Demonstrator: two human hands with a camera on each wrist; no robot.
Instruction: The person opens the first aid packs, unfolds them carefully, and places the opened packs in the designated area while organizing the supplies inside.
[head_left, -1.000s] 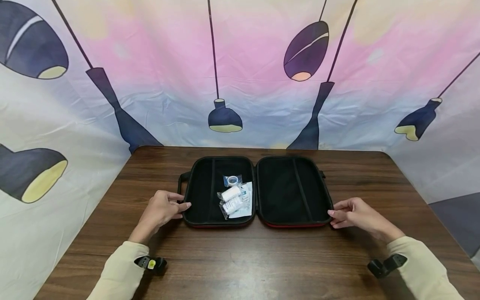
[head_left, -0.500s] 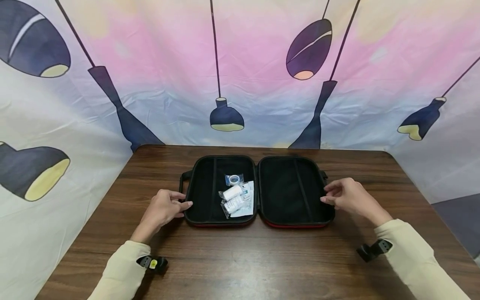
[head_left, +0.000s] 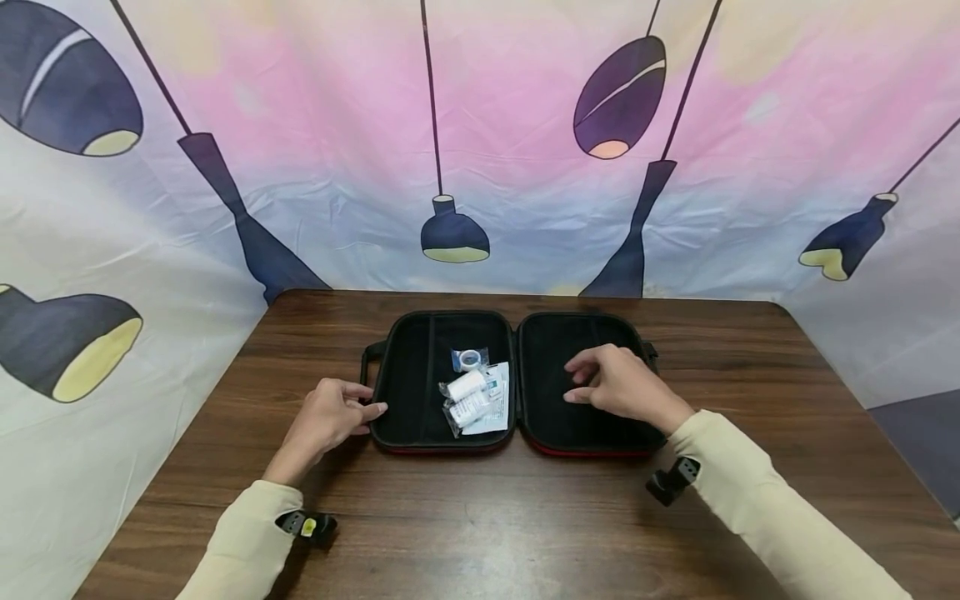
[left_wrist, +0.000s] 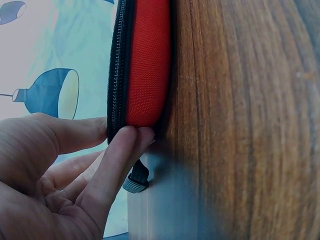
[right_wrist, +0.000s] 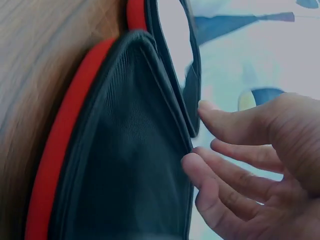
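Observation:
A zippered case (head_left: 405,383), black inside and red outside, lies unfolded flat on the table. My left hand (head_left: 327,421) grips the front left corner of its left half; in the left wrist view the thumb is at the zipper edge and the fingers (left_wrist: 117,160) press the red side. Over the right half hovers my right hand (head_left: 618,383), fingers loosely bent, thumb apart, nothing between them. The left half holds a white tape roll (head_left: 470,360) in a clear wrapper, two wrapped white bandage rolls (head_left: 467,385) and a white-blue printed packet (head_left: 497,417).
The wooden table (head_left: 480,517) carries the case near its far edge. A black handle (head_left: 367,358) sticks out on the case's left. Behind hangs a cloth backdrop (head_left: 337,125) printed with lamps. Each sleeve bears a small black wrist camera (head_left: 672,481).
My right hand has let go of the right edge of the case and moved left over its right half. My left hand keeps its grip on the left corner.

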